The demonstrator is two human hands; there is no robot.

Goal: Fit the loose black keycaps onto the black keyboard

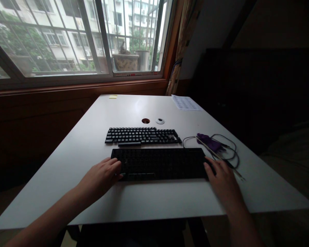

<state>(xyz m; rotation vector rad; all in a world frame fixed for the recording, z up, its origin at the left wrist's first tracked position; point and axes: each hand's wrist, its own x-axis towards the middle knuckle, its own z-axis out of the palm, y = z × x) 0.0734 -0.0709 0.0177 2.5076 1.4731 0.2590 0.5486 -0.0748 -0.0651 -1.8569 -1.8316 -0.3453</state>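
Note:
A black keyboard frame (pixel 159 164) lies flat near the front of the table, its key area dark and seemingly without keycaps. My left hand (pixel 106 173) grips its left end, fingers bent over the edge and thumb at the near corner. At the opposite end, my right hand (pixel 221 176) holds the right edge between thumb and fingers. Just behind the frame, many loose black keycaps (pixel 134 134) are laid out in keyboard order, with a long spacebar (pixel 129 144) along the near row.
On the white table (pixel 154 199), right of the keyboard, lie a purple cloth (pixel 210 142), a coiled black cable (pixel 235 149) and a thin stick-like tool (pixel 204 145). Farther back are a round hole (pixel 145 121), a white ring cover (pixel 160 121), printed paper (pixel 186 103) and a yellow note (pixel 113 96).

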